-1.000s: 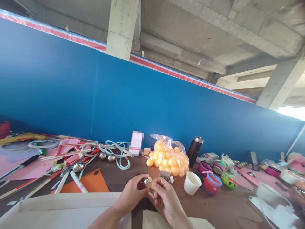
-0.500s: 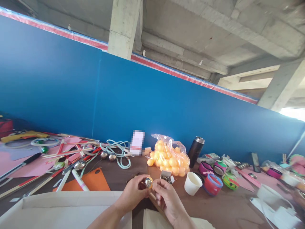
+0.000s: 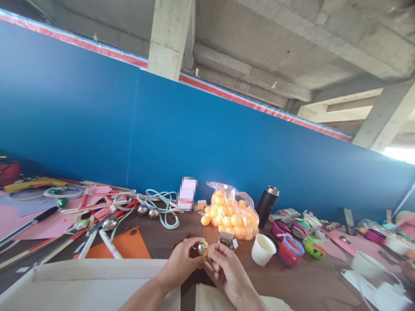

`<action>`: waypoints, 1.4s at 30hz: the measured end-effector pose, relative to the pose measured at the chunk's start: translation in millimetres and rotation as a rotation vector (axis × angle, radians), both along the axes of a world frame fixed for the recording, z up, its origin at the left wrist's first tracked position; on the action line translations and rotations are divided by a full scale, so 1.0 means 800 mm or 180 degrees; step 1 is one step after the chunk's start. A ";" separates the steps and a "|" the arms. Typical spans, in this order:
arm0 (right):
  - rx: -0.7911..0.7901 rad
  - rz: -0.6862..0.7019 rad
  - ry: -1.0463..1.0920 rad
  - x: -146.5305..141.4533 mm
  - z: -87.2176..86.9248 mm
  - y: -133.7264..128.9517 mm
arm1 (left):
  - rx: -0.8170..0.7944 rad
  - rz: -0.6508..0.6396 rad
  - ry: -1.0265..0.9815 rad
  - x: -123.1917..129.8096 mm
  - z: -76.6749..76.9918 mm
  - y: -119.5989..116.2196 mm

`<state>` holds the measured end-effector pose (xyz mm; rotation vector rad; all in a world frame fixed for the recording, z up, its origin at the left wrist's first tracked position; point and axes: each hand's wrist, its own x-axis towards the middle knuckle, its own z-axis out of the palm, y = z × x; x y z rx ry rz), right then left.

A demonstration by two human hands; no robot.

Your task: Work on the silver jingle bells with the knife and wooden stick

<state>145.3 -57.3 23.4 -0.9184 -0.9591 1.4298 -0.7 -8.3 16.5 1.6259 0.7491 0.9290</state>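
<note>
In the head view, the only 1 here, your left hand is grasping the shiny ball between thumb and forefinger, with its mirrored face showing and a patch of orange along its edge. Your right hand sits just beside it, thumb and forefinger drawn together at the ball's right side; whether they pinch something thin or only touch the ball, you cannot tell from here. So the ball lies between your 2 hands, held up over the tabletop. Judging by its size against your fingers, it should be light, and the polished shell looks stiff and slick, likely to skid under a dry or sloping pinch and perhaps to dent if squeezed hard. Take hold across its widest part, finger pads on opposite sides, as your left hand roughly does, and leave the near right side free for your right fingertips. The orange part may be a thinner, more fragile shell, so press it gently. Just beyond your right hand stands a small box of dark bits; farther beyond is the clear bag of orange balls; to that hand's right stands a white cup. Left of your left forearm lies a pale tray.
</note>
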 end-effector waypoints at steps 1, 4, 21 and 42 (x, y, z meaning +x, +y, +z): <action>0.0003 -0.0007 -0.0003 0.000 0.000 0.000 | 0.0001 0.0000 -0.0013 0.000 -0.001 0.000; 0.0012 -0.0029 -0.0034 0.000 0.000 0.000 | -0.0009 0.0014 -0.0017 0.001 -0.004 0.001; -0.0138 -0.0440 -0.0276 -0.005 -0.015 0.005 | 0.0116 0.0034 0.0408 -0.004 0.015 -0.007; -0.0170 -0.0269 -0.0287 -0.004 -0.013 0.003 | 0.0306 0.0074 0.0661 -0.007 0.015 -0.011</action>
